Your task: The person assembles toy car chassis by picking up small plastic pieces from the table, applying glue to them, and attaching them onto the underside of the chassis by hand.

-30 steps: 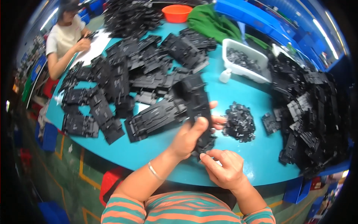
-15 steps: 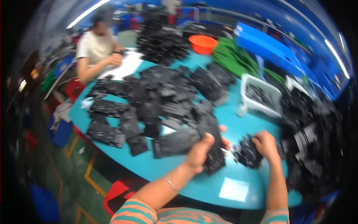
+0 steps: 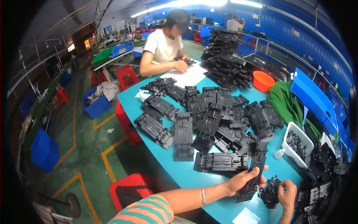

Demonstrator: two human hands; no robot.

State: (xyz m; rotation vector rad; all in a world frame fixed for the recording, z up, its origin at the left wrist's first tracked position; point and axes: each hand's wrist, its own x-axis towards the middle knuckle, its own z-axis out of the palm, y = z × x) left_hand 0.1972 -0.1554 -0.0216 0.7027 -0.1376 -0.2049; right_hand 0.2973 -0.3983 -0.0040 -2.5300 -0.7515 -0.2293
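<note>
My left hand is closed around a long black plastic chassis, thumb across its near face and fingertips showing at the far edge. The chassis stands tilted up over the table's near side. Just right of it lies a heap of small black plastic parts. At the heap's right edge is my right hand, fingers curled and pinched together; what they hold, if anything, is hidden. Beside my left hand another black chassis lies flat, in front of a spread of several similar chassis.
A white tub of small parts and stacked black pieces line the right side. Behind are a tall chassis pile, an orange bowl and green cloth. A co-worker sits across the teal table.
The view has swung left, so the table and both hands appear farther right and the co-worker nearer the middle. My left hand keeps the chassis; my right hand stays by the heap.
</note>
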